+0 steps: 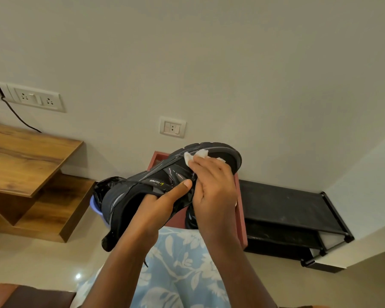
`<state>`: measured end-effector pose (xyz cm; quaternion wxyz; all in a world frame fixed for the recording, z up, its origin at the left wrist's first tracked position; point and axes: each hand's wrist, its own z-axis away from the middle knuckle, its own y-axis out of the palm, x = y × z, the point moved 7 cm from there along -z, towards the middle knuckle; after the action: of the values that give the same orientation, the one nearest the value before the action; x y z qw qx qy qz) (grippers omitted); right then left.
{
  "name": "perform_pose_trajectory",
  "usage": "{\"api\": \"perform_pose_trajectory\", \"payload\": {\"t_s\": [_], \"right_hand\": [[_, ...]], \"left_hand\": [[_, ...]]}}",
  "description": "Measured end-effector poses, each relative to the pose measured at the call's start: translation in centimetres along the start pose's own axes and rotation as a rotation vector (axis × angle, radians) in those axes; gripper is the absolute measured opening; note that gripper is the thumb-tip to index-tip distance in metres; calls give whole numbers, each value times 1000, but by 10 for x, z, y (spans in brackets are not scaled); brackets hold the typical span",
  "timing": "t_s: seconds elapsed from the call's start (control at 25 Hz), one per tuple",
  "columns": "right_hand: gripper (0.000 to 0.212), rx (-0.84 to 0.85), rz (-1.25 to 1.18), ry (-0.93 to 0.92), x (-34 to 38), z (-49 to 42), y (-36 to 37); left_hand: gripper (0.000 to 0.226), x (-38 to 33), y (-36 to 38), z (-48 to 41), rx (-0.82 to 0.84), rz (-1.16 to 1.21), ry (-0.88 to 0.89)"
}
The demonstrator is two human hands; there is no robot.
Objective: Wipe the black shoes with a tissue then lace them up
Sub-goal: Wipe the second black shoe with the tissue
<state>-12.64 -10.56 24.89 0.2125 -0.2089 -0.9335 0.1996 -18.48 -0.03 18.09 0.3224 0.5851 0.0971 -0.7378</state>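
Left hand (158, 207) is tucked into the collar of the black shoe (165, 181), thumb clamped along its side, holding it in the air above the lap. Right hand (211, 185) presses a crumpled tissue (197, 155) against the toe. Risks: thin tissue tearing on the sole's tread; one-handed hold slipping under pressure.

"CLYMB" upside down on the black shoe (165, 178)
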Motion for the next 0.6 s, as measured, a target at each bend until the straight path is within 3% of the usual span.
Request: {"api": "perform_pose_trajectory", "payload": {"t_s": [0.12,0.28,0.4,0.48,0.6], "right_hand": [[33,-4,-26,-16,-16,-4,-2],[32,-98,45,107,-48,-7,-11],[31,-133,-2,107,-34,0,-7],[38,-72,-41,21,-7,7,1],[35,20,-51,-84,1,6,8]], "left_hand": [[30,2,-7,-2,-19,-59,5],[56,4,-19,-8,-39,-52,-4],[35,0,-14,-5,-42,-89,17],[19,-2,-6,-2,-2,-107,48],[20,-2,-5,1,12,-66,57]]}}
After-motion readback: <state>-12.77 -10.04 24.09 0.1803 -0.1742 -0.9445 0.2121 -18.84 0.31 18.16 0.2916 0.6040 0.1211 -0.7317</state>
